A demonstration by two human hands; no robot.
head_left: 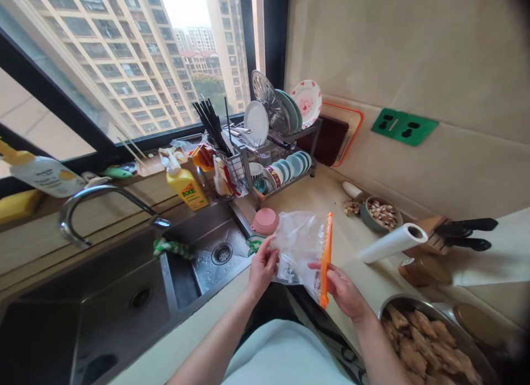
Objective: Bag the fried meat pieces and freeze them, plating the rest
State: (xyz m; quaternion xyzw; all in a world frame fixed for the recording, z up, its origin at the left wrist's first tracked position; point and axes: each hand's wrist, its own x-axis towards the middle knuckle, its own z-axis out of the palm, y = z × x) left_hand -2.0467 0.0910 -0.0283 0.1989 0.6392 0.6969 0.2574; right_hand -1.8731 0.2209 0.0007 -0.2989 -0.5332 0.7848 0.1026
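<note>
My left hand [262,268] pinches the left edge of a clear plastic bag [297,244] held up over the counter edge. My right hand [342,289] grips the bag's right side, where a long orange sealing clip [326,259] runs down along it. The bag looks crumpled and nearly empty. Both forearms reach forward from the bottom of the view.
A double steel sink [124,296] with a tap [89,205] lies left. A dish rack [273,147] with plates stands behind, a pink lid [265,221] beside it. Right: a bag roll [393,242], a nut bowl [381,215], a knife block [455,236], a steel bowl of fried pieces [426,341].
</note>
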